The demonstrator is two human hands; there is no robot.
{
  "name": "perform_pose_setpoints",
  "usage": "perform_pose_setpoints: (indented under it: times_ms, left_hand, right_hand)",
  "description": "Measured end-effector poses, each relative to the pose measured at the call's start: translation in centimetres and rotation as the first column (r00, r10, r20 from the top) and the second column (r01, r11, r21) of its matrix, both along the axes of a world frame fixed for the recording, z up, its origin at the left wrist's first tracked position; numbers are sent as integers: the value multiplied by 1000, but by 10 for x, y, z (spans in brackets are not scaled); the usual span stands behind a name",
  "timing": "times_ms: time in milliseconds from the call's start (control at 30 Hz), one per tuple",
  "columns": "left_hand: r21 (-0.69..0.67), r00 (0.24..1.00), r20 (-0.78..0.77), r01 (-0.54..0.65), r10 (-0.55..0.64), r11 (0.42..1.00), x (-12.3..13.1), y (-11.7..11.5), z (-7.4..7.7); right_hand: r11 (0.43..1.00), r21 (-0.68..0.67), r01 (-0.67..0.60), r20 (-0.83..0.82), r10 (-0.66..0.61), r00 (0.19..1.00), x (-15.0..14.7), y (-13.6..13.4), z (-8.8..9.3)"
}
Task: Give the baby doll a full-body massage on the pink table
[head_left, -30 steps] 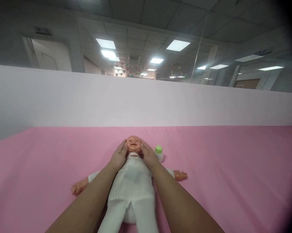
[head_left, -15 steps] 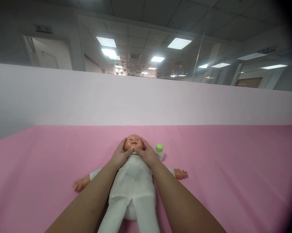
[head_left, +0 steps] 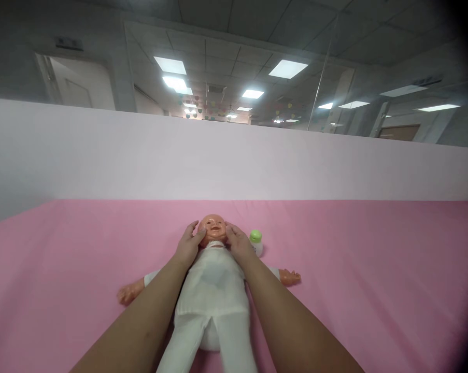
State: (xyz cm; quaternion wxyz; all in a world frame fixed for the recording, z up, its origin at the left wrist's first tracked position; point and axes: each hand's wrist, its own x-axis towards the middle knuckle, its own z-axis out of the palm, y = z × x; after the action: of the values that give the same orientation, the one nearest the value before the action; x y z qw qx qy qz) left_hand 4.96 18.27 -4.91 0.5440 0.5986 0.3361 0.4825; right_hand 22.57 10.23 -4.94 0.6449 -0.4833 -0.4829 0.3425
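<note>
A baby doll (head_left: 214,282) in white clothes lies face up, its arms stretched to both sides. My left hand (head_left: 187,245) rests against the left side of its head (head_left: 213,220), thumb on the cheek and fingers extended past it. On the other side my right hand (head_left: 239,244) touches the opposite cheek with its thumb and fingertips; some of its fingers are hidden. Neither hand wraps around the head. A small white bottle with a green cap (head_left: 256,242) stands just beyond my right hand.
The doll lies on a pink sheet (head_left: 354,259). A pale padded wall (head_left: 234,160) runs along the far side, with glass panels above it. A doorway (head_left: 80,83) shows at the back left.
Both thumbs have slid from the doll's chin outward to its cheeks. My hands have moved slightly apart, and the chin and collar now show. The bottle has stayed in place.
</note>
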Motion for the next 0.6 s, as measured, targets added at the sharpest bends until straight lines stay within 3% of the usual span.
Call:
perform_pose_setpoints:
  times_ms: [233, 467, 600]
  left_hand:
    - [68, 986, -165, 32, -20, 997, -5, -20, 18]
    - [40, 975, -216, 52, -42, 998, -6, -14, 13]
    - [22, 986, -143, 85, -81, 996, -7, -8, 9]
  right_hand:
    - [998, 6, 68, 83, -69, 994, -4, -7, 8]
    - [993, -94, -76, 82, 84, 993, -1, -9, 8]
    - [991, -87, -105, 65, 111, 992, 1, -8, 6]
